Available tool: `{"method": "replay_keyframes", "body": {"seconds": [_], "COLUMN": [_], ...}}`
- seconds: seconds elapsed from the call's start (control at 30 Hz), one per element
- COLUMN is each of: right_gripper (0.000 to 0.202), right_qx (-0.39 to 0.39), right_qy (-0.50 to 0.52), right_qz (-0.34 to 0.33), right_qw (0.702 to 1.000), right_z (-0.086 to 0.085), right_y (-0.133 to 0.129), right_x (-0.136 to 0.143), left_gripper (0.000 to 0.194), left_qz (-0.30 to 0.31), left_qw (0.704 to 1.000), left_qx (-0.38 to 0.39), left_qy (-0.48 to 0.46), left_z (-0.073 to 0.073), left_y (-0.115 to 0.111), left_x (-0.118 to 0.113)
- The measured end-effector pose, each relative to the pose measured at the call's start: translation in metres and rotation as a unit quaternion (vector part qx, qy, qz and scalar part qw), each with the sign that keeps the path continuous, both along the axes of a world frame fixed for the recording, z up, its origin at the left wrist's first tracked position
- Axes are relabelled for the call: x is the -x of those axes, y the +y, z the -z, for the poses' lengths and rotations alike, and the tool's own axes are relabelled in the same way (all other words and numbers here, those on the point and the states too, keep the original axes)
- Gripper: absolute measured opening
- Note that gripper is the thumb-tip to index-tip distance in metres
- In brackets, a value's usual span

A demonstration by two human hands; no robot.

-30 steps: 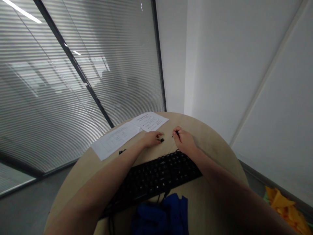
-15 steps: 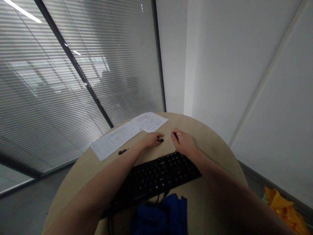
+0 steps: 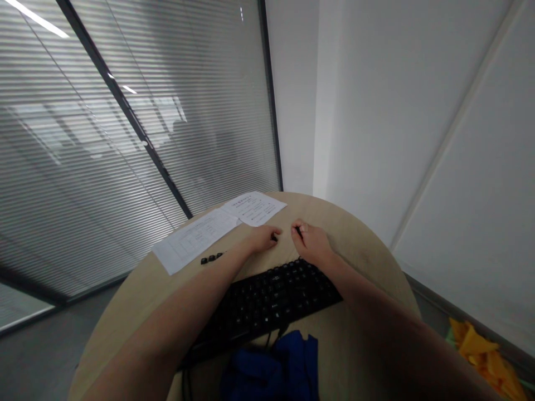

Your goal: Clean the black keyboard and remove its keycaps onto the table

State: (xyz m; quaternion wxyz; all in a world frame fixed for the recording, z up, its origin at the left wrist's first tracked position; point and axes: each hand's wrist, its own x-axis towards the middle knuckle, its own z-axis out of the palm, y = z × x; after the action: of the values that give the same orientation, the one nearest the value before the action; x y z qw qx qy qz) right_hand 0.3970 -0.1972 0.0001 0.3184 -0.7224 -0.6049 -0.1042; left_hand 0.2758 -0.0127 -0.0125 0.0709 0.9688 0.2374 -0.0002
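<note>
My left hand (image 3: 263, 238) lies low over the table beyond the keyboard, its fingers curled round a small black keycap (image 3: 274, 238). To its right, my right hand (image 3: 312, 241) is closed in a loose fist. A small black object (image 3: 298, 231) shows between its thumb and fingers; most of it is hidden, so its kind is unclear. Below both hands sits a black keyboard (image 3: 271, 301) at a slant, partly covered by my left forearm. Several loose black keycaps (image 3: 211, 258) stand in a row left of my left forearm, which hides part of the row.
Printed paper sheets (image 3: 196, 239) lie along the far left of the round wooden table (image 3: 355, 223). Blue cloth (image 3: 271, 367) and a cable are at the near edge. A blind-covered glass partition (image 3: 217, 111) and white walls stand behind. Orange cloth (image 3: 476, 345) is at lower right.
My left fingers have closed in round the small black pieces beneath them, and less of these shows. My right hand keeps its grip, almost still. The view has shifted slightly.
</note>
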Motion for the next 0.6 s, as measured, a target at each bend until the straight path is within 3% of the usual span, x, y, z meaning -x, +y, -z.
{"method": "replay_keyframes", "body": {"seconds": [0.17,0.33,0.4,0.47,0.6], "right_gripper": [0.023,0.023,0.024,0.024,0.024], "right_qx": [0.001,0.004,0.001,0.000,-0.004], "right_qy": [0.005,0.006,0.005,0.004,-0.002], "right_qz": [0.006,0.004,-0.001,0.000,0.006], "right_qw": [1.000,1.000,1.000,1.000,1.000], "right_z": [0.001,0.005,0.008,0.010,0.009], "right_y": [0.000,0.002,0.003,0.004,0.002], "right_x": [0.000,-0.002,-0.002,-0.002,-0.001], "left_gripper": [0.053,0.046,0.039,0.032,0.025], "left_qz": [-0.001,-0.008,-0.022,-0.034,-0.037], "left_qw": [1.000,0.997,0.996,0.996,0.996], "left_qx": [-0.008,-0.032,-0.036,-0.044,-0.070], "left_qy": [-0.015,-0.076,-0.082,-0.068,-0.037], "left_z": [-0.016,-0.046,-0.051,-0.049,-0.030], "left_y": [-0.003,0.003,0.005,0.004,-0.004], "left_x": [0.010,0.044,0.053,0.054,0.033]}}
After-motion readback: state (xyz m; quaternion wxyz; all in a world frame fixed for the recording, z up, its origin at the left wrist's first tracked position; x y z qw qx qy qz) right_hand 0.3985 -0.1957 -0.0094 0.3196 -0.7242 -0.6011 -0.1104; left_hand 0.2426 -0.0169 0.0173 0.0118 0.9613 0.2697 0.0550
